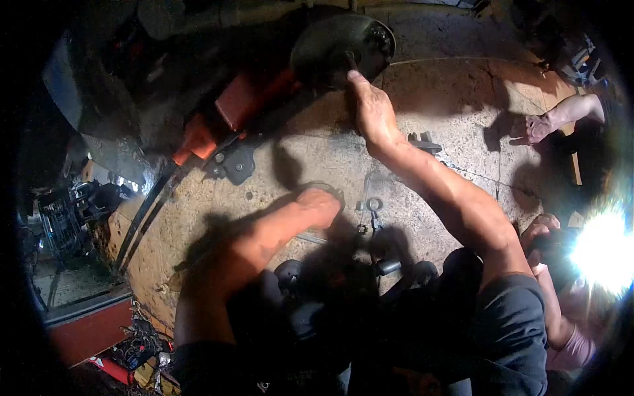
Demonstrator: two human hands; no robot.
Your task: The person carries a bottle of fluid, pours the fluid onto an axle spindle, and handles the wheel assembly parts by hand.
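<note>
My right hand reaches up to a dark, round, dish-shaped metal part. Its thumb lies at the short stub in the middle of that part, and the other fingers are mostly hidden. Lower down, over the floor, my left hand is closed, with the curved edge of a round metal piece showing just beyond the knuckles. What the piece is, I cannot make out. Right of this hand, two small rings lie on the floor. Close to my right forearm rests a flat round metal part.
A red metal bar runs down from the dark machinery, above a dark bracket on the stained floor. A co-worker's hand is at the right; another hand is near a bright lamp. Tangled scrap lies lower left.
</note>
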